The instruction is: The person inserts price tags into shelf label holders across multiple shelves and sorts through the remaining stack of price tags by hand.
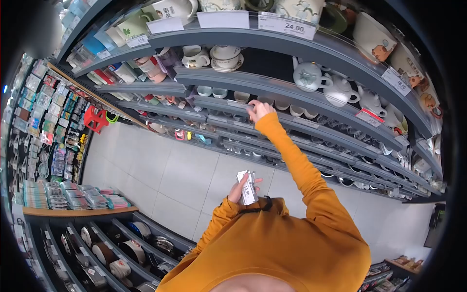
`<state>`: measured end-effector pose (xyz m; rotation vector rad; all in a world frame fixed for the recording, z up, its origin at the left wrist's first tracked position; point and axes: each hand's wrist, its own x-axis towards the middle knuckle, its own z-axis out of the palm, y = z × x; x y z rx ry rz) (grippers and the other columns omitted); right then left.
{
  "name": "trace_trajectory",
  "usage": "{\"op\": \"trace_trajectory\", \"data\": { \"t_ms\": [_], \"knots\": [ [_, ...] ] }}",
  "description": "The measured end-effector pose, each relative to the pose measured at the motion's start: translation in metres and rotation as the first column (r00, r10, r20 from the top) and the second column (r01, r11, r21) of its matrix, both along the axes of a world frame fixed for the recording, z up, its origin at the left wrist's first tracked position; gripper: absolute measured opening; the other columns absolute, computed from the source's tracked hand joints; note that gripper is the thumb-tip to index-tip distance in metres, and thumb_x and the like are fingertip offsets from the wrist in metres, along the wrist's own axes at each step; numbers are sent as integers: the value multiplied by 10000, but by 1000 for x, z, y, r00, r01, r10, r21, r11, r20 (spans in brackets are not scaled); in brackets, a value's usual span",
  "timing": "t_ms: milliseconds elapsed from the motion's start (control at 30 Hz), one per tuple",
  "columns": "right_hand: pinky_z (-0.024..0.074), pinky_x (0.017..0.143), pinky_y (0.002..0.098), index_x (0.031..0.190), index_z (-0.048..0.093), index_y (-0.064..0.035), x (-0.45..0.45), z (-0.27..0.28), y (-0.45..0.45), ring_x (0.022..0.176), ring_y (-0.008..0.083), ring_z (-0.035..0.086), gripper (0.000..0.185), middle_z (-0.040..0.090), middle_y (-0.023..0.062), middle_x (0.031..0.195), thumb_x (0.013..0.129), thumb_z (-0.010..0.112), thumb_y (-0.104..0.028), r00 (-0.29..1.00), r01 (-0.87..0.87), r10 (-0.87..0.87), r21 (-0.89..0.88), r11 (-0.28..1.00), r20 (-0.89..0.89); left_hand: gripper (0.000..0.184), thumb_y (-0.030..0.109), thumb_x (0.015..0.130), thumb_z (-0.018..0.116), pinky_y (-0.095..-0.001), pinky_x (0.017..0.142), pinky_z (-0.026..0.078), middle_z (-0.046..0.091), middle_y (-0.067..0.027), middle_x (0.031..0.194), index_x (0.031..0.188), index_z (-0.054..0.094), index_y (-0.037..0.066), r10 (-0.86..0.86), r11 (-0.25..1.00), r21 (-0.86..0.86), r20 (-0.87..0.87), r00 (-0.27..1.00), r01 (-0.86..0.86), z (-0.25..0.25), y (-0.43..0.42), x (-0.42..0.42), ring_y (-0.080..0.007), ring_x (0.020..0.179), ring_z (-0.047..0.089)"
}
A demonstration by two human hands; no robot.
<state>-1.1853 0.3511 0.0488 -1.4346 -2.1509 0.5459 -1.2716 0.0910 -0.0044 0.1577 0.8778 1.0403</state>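
My left hand (237,191) is closed around a small stack of white price tags (248,188) in front of my body; the top one reads 13.90. My right arm is stretched out to the shelves, and my right hand (261,111) is at the front edge of a shelf (226,100) with small bowls. Its fingers are bent together against that edge; what they grip, if anything, is too small to make out. Small cups (242,96) stand just behind and left of this hand, and white bowls (296,110) to its right.
Teapots (309,76) and a lidded cup on a saucer (226,58) stand on the shelf above. Higher up are mugs and a 24.00 price label (286,25). A red stool (95,119) is on the tiled floor (185,170). Pans (132,251) fill racks behind me.
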Motion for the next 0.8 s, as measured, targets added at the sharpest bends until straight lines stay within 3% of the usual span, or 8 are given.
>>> {"op": "trace_trajectory", "data": {
  "t_ms": [167,267,367,467,500,567,667,800],
  "knots": [
    [482,523,322,909,644,-105,2,10,-5,494,168,610,212,645,1,600,900,583,-308,994,47,-41,54,997,-104,470,364,977,456,-253,611,499,631,-67,989,1351,444,80,54,998,39,61,997,-56,-15,29,-34,-141,688,591],
    [461,471,293,945,630,-105,15,30,-41,459,140,586,187,645,15,605,905,593,-284,892,38,-138,-232,972,-431,446,350,987,434,-249,593,482,599,-36,921,1352,431,94,81,993,77,41,996,-84,-29,51,-56,-139,674,572],
    [342,350,217,972,615,-75,23,6,-95,390,55,451,97,578,22,570,910,600,-148,588,-228,-289,-498,837,-755,467,408,981,431,-241,602,479,605,-38,919,1273,504,51,98,991,106,-92,991,-88,-38,70,-68,-132,654,566],
    [326,336,226,927,613,-88,12,-21,-156,363,67,443,87,562,17,531,892,635,-165,644,-243,-449,-721,649,-620,544,501,960,415,-244,576,487,609,-57,890,1210,543,35,136,988,-29,-258,957,-149,-46,87,-63,-133,627,570],
    [314,345,224,859,585,-73,6,-16,-174,362,68,440,138,566,18,537,896,640,-194,614,-226,-514,-757,613,-599,623,602,924,391,-257,532,495,611,-79,855,1141,562,44,239,969,117,-234,942,-217,-62,91,-55,-150,584,576],
    [295,356,225,793,538,-55,-1,-25,-194,369,70,431,223,565,24,544,902,635,-223,629,-196,-537,-784,589,-561,651,641,912,362,-264,516,497,611,-87,840,1096,565,51,110,985,139,-71,991,-99,-41,98,-52,-157,594,584],
    [305,372,229,796,543,-50,6,-32,-202,380,70,432,229,566,28,554,900,636,-231,567,-192,-601,-800,569,-564,660,649,915,334,-265,549,504,609,-91,848,1084,556,51,50,986,159,38,998,-56,-19,95,-45,-156,653,593],
    [329,398,225,804,559,-51,20,-32,-200,411,68,451,218,574,19,570,902,632,-232,636,-173,-527,-770,614,-564,510,508,920,507,-260,563,491,603,-72,896,1146,569,55,-115,984,111,-227,967,143,-25,97,-34,-143,696,583]
  ]
}}
